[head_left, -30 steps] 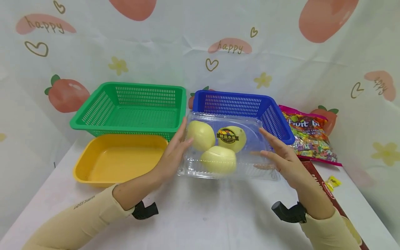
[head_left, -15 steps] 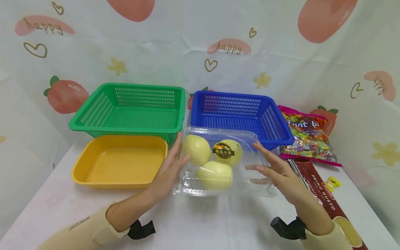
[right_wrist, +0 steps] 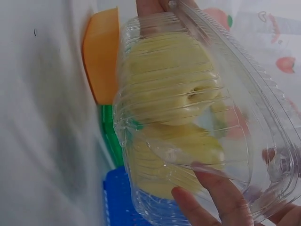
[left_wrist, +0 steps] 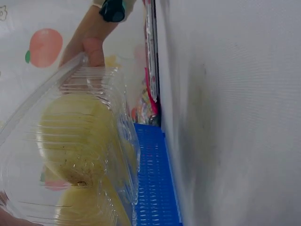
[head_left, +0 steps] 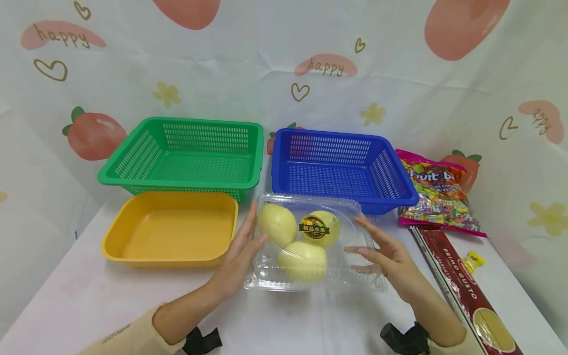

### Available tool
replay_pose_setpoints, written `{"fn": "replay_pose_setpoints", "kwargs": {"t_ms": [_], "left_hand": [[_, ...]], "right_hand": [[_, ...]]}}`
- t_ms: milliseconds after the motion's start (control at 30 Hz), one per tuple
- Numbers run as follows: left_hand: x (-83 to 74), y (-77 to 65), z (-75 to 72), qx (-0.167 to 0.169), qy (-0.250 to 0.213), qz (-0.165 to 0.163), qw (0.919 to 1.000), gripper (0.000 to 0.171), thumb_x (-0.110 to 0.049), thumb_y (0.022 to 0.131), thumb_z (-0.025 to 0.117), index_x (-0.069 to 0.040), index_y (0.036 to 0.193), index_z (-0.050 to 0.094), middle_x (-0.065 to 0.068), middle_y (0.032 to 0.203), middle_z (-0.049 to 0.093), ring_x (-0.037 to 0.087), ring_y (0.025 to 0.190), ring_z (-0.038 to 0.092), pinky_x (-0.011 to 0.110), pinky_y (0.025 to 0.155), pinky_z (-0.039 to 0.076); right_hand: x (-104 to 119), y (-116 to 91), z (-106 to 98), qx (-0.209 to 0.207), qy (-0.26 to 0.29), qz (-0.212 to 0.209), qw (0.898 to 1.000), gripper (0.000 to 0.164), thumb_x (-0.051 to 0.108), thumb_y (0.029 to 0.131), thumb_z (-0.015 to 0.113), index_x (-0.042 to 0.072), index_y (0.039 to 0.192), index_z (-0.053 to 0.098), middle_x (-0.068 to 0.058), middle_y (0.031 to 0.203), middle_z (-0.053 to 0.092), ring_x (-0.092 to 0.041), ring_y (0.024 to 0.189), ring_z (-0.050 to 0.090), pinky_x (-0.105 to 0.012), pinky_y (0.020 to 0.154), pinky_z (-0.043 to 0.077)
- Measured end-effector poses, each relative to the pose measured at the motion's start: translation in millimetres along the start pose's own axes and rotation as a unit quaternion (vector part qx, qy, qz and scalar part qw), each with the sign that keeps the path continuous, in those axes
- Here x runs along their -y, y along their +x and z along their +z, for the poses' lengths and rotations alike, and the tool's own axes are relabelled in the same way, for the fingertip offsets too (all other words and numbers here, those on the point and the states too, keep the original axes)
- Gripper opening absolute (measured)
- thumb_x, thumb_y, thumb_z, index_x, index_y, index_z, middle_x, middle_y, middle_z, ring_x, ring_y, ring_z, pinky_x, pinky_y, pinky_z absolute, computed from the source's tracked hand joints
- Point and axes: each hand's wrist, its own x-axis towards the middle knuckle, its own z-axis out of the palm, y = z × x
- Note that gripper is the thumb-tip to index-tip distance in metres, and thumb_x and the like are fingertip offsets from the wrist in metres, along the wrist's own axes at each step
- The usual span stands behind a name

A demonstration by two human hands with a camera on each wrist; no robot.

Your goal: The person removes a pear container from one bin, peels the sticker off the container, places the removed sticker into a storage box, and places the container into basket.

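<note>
A clear plastic fruit box (head_left: pixel 342 209) with a dark printed sticker contains three pale yellow, round fruits (head_left: pixel 303 261). Both hands hold it up, tilted, in front of the blue basket; the left wrist view shows a gap between box and table. My left hand (head_left: pixel 237 261) grips the left end, thumb on the near face and fingers along the side. At the other end, my right hand (head_left: pixel 395 261) holds the box with bent fingers (right_wrist: pixel 225 195) spread against the plastic. Some right fingertips show through the clear wall.
A green basket (head_left: pixel 259 170) and a blue basket (head_left: pixel 410 197) stand at the back. Left of the box is a yellow tub (head_left: pixel 111 246). To the right lie a candy bag (head_left: pixel 437 192), a spaghetti pack (head_left: pixel 466 291) and a small yellow wrapped sweet (head_left: pixel 474 260).
Both hands have brought the fruit box down and towards the person, slightly left, from overlapping the blue basket to in front of it. The spaghetti pack has come into fuller view.
</note>
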Motion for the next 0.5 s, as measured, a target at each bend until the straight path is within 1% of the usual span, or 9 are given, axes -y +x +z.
{"fn": "replay_pose_setpoints", "kwargs": {"t_ms": [100, 167, 300, 500], "left_hand": [[4.5, -0.4, 0.2, -0.001, 0.001, 0.003, 1.0000, 0.065, -0.015, 0.099, 0.036, -0.012, 0.150, -0.003, -0.001, 0.158, -0.009, 0.023, 0.146, -0.006, 0.048, 0.117, 0.003], [7.3, -0.6, 0.2, -0.003, 0.004, 0.003, 1.0000, 0.065, -0.015, 0.099, 0.037, -0.011, 0.150, -0.003, -0.001, 0.158, -0.009, 0.023, 0.146, -0.005, 0.045, 0.117, 0.004], [11.9, -1.4, 0.5, -0.008, 0.004, -0.002, 1.0000, 0.066, -0.017, 0.099, 0.038, -0.011, 0.150, -0.003, -0.002, 0.158, -0.008, 0.022, 0.146, -0.004, 0.039, 0.116, 0.006], [19.7, -2.0, 1.1, -0.016, -0.006, 0.001, 0.9999, 0.066, -0.015, 0.099, 0.039, -0.010, 0.150, -0.002, -0.002, 0.158, -0.007, 0.021, 0.146, -0.003, 0.032, 0.115, 0.007]], "right_hand": [[-3.6, -0.5, 0.3, -0.002, -0.001, 0.006, 1.000, 0.054, 0.003, 0.097, 0.042, 0.015, 0.148, 0.027, -0.014, 0.157, 0.001, -0.008, 0.105, 0.064, -0.033, 0.076, 0.057], [-4.9, -0.4, 0.3, -0.003, -0.006, 0.013, 1.000, 0.054, 0.004, 0.097, 0.042, 0.015, 0.148, 0.027, -0.016, 0.157, -0.002, -0.007, 0.105, 0.064, -0.032, 0.076, 0.057], [-6.7, 0.9, 0.7, -0.006, -0.014, 0.028, 1.000, 0.054, 0.006, 0.097, 0.043, 0.016, 0.147, 0.028, -0.021, 0.155, -0.005, -0.006, 0.104, 0.064, -0.031, 0.077, 0.057], [-11.2, 3.1, 1.0, -0.006, 0.002, 0.031, 0.999, 0.053, 0.005, 0.097, 0.044, 0.015, 0.147, 0.029, -0.021, 0.155, -0.007, -0.008, 0.104, 0.064, -0.033, 0.077, 0.057]]}}
